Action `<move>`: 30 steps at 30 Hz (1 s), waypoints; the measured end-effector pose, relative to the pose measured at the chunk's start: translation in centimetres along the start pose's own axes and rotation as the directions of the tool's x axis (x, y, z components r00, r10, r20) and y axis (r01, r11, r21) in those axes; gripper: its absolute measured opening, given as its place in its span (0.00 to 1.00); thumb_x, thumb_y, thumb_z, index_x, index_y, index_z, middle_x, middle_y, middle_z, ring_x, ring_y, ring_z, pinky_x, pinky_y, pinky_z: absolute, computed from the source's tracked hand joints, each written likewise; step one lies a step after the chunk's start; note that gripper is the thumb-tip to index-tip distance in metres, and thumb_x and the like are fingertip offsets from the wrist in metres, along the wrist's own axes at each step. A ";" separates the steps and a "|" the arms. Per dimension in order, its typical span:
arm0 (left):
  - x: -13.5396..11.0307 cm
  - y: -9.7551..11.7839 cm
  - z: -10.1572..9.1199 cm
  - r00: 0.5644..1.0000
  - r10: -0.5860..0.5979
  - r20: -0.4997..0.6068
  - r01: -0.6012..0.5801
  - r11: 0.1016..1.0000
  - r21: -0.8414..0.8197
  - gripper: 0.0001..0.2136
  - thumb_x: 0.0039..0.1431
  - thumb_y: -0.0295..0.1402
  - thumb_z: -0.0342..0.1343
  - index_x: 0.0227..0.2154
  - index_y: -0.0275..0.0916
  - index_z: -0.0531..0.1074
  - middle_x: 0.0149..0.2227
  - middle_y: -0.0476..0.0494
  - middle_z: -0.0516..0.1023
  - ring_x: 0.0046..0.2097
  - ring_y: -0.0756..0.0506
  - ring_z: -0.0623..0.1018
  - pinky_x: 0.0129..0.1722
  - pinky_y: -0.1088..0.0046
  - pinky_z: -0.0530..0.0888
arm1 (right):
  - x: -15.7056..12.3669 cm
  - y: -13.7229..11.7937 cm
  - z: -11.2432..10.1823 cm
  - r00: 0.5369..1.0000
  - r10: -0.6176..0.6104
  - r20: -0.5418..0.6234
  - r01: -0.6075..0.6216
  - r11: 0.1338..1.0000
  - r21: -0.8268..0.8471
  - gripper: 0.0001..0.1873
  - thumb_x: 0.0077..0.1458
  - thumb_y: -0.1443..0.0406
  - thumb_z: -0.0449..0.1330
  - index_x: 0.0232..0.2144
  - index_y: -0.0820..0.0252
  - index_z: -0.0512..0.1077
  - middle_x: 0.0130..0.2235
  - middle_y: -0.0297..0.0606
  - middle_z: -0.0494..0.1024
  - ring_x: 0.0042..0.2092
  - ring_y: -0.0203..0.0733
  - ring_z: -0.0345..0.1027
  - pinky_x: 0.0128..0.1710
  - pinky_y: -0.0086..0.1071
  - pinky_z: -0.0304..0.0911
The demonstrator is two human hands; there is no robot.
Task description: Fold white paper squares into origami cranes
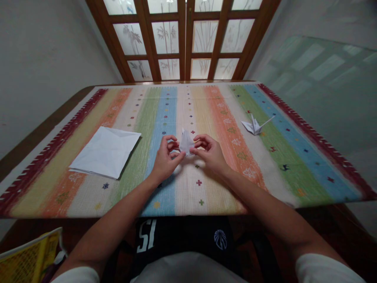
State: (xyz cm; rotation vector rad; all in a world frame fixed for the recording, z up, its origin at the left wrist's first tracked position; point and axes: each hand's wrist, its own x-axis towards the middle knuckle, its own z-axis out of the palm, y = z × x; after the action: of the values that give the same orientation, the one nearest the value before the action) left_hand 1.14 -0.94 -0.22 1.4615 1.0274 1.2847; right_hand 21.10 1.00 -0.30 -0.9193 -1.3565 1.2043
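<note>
Counts. Hands: 2, one left hand (168, 158) and one right hand (211, 153). Part-folded paper piece (185, 142): 1. Finished origami crane (255, 127): 1. Stack of white paper (106, 151): 1; sheets within it not countable. Striped tablecloth (188, 192): 1, with dark red stripes (85, 111) 2, yellow stripes (204, 118) 2, orange stripes (225, 125) 2, green stripes (150, 114) 2, blue stripes (168, 102) 2, cream stripes (184, 177) 3. Door panes (165, 37) in view: 12, three rows of 4. White sleeves (321, 269): 2. Yellow basket (23, 259): 1.
</note>
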 end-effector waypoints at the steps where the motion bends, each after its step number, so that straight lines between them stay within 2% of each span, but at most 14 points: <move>1: 0.0 0.0 0.0 1.000 -0.022 0.019 0.022 1.000 -0.004 0.27 0.56 0.39 0.73 0.53 0.44 0.66 0.42 0.47 0.80 0.41 0.47 0.82 0.37 0.75 0.80 | 0.0 0.0 0.0 1.000 0.014 0.011 -0.014 1.000 0.006 0.21 0.47 0.58 0.78 0.43 0.53 0.77 0.34 0.32 0.78 0.39 0.41 0.75 0.40 0.36 0.76; 4: 0.2 0.0 -0.2 0.996 -0.062 0.068 0.060 0.998 0.035 0.24 0.56 0.43 0.73 0.50 0.41 0.72 0.39 0.45 0.83 0.38 0.46 0.84 0.37 0.72 0.81 | -0.2 0.2 0.0 0.999 0.033 0.032 -0.033 0.999 -0.002 0.21 0.49 0.58 0.76 0.45 0.54 0.80 0.34 0.33 0.78 0.37 0.41 0.74 0.38 0.35 0.75; 8: 0.4 0.0 -0.6 0.997 -0.055 0.060 0.050 0.995 0.088 0.18 0.56 0.44 0.74 0.43 0.39 0.78 0.38 0.43 0.85 0.37 0.45 0.84 0.38 0.69 0.82 | -0.3 0.4 0.1 0.997 0.051 0.064 -0.050 0.999 -0.006 0.23 0.49 0.58 0.76 0.48 0.55 0.82 0.34 0.33 0.78 0.36 0.40 0.74 0.36 0.34 0.73; 11: 0.4 0.1 -0.6 0.995 -0.053 0.080 0.048 0.997 0.060 0.18 0.55 0.43 0.74 0.42 0.39 0.78 0.39 0.42 0.86 0.38 0.45 0.85 0.39 0.69 0.82 | -0.4 0.4 0.0 0.995 0.043 0.091 -0.043 0.999 -0.005 0.24 0.50 0.58 0.75 0.49 0.54 0.81 0.33 0.32 0.76 0.36 0.40 0.73 0.36 0.34 0.73; 14: 0.3 0.2 -0.3 0.988 -0.083 0.131 0.085 0.996 -0.013 0.22 0.51 0.42 0.76 0.45 0.40 0.76 0.42 0.41 0.87 0.42 0.43 0.87 0.41 0.68 0.83 | -0.4 0.2 0.1 0.997 0.030 0.077 -0.029 0.999 -0.015 0.24 0.50 0.58 0.75 0.50 0.54 0.80 0.32 0.31 0.75 0.35 0.39 0.72 0.35 0.33 0.73; 17: 0.2 0.2 -0.2 0.971 -0.170 0.170 0.185 0.980 -0.075 0.26 0.49 0.42 0.78 0.46 0.40 0.74 0.39 0.43 0.87 0.39 0.42 0.88 0.41 0.65 0.85 | -0.6 0.0 0.2 0.997 0.029 0.068 -0.029 1.000 -0.006 0.24 0.49 0.60 0.76 0.49 0.53 0.79 0.32 0.30 0.74 0.35 0.39 0.72 0.34 0.31 0.72; 21: 0.2 0.4 -0.6 0.954 -0.242 0.175 0.262 0.959 -0.105 0.24 0.47 0.39 0.78 0.43 0.38 0.75 0.35 0.44 0.87 0.36 0.42 0.88 0.40 0.65 0.86 | -0.9 -0.3 0.5 0.994 0.012 0.111 -0.013 1.000 0.007 0.26 0.50 0.58 0.77 0.51 0.51 0.79 0.33 0.31 0.75 0.37 0.40 0.72 0.34 0.30 0.72; 23: 0.3 0.7 -0.9 0.944 -0.256 0.209 0.282 0.954 -0.104 0.23 0.46 0.37 0.78 0.42 0.38 0.75 0.35 0.45 0.87 0.35 0.43 0.88 0.37 0.67 0.85 | -0.9 -0.6 0.5 0.991 -0.022 0.135 0.022 1.000 0.001 0.25 0.54 0.53 0.76 0.52 0.51 0.79 0.37 0.34 0.77 0.39 0.41 0.73 0.35 0.31 0.73; 26: 0.1 1.2 -1.1 0.895 -0.292 0.338 0.323 0.945 -0.039 0.21 0.48 0.35 0.76 0.43 0.38 0.76 0.33 0.45 0.87 0.28 0.45 0.86 0.26 0.74 0.80 | -0.8 -1.1 0.2 0.991 -0.081 0.109 0.085 0.996 -0.035 0.23 0.60 0.46 0.71 0.49 0.51 0.82 0.43 0.39 0.79 0.39 0.41 0.73 0.34 0.32 0.73; 28: 0.0 1.5 -1.0 0.874 -0.296 0.385 0.329 0.944 -0.020 0.19 0.50 0.34 0.75 0.44 0.38 0.77 0.33 0.45 0.86 0.25 0.47 0.84 0.21 0.77 0.76 | -0.7 -1.4 -0.1 0.991 -0.100 0.085 0.105 0.993 -0.052 0.23 0.58 0.44 0.72 0.46 0.52 0.83 0.41 0.39 0.79 0.36 0.40 0.72 0.30 0.31 0.72; 30: -0.1 1.5 -0.9 0.877 -0.284 0.388 0.321 0.946 -0.035 0.18 0.51 0.33 0.75 0.44 0.38 0.77 0.32 0.46 0.86 0.25 0.47 0.84 0.21 0.77 0.77 | -0.6 -1.5 -0.4 0.992 -0.105 0.076 0.109 0.993 -0.054 0.22 0.55 0.45 0.74 0.43 0.53 0.83 0.39 0.38 0.79 0.36 0.40 0.72 0.28 0.31 0.71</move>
State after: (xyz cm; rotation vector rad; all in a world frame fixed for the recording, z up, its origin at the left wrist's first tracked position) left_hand 0.24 -1.31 1.29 1.3412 0.8757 0.7771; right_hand 21.71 0.18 0.98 -0.8388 -1.4876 1.1309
